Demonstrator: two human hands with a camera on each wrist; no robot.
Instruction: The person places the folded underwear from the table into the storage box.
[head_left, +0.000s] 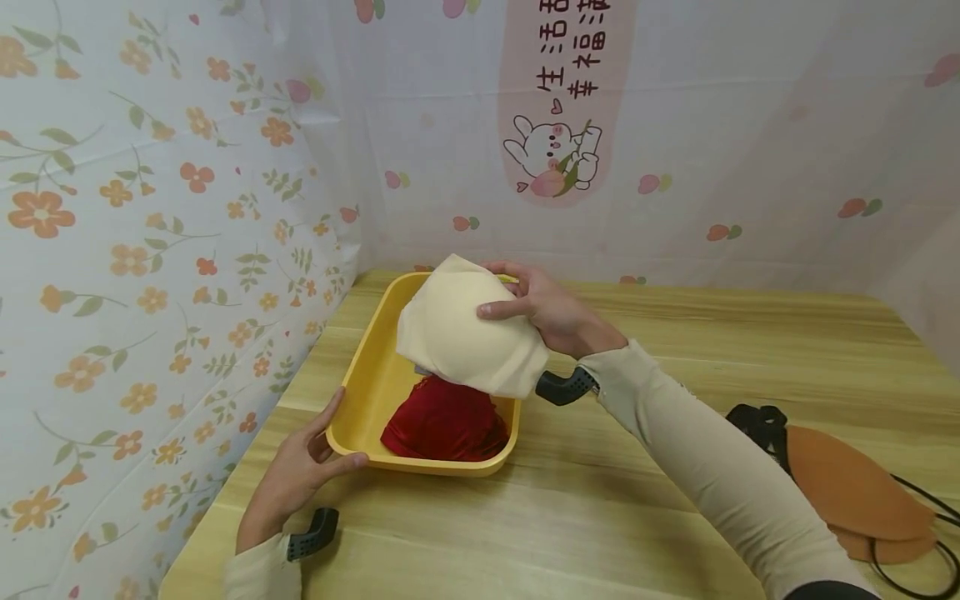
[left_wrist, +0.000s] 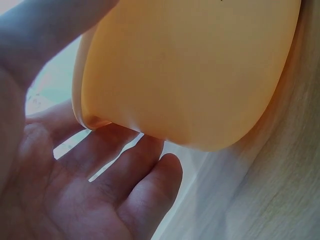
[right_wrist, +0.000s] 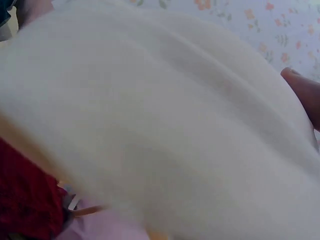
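My right hand (head_left: 551, 310) holds a cream bra (head_left: 453, 329) over the yellow basin (head_left: 365, 379), thumb on the smooth rounded cup and the other fingers behind it. In the right wrist view the cream fabric (right_wrist: 165, 120) fills most of the picture, with one fingertip at its right edge. A dark red, velvety garment (head_left: 447, 421) lies in the near end of the basin. My left hand (head_left: 292, 471) grips the basin's near left corner, its thumb along the front rim. From the left wrist, the fingers (left_wrist: 150, 185) show curled at the basin's wall.
To the right on the wooden table (head_left: 637, 500) lies an orange-brown piece (head_left: 855, 492) with thin black straps, partly behind my right forearm. Some grey fabric (head_left: 430, 367) shows in the basin beneath the cream bra. Flower-printed sheets (head_left: 150, 250) stand at the left and back.
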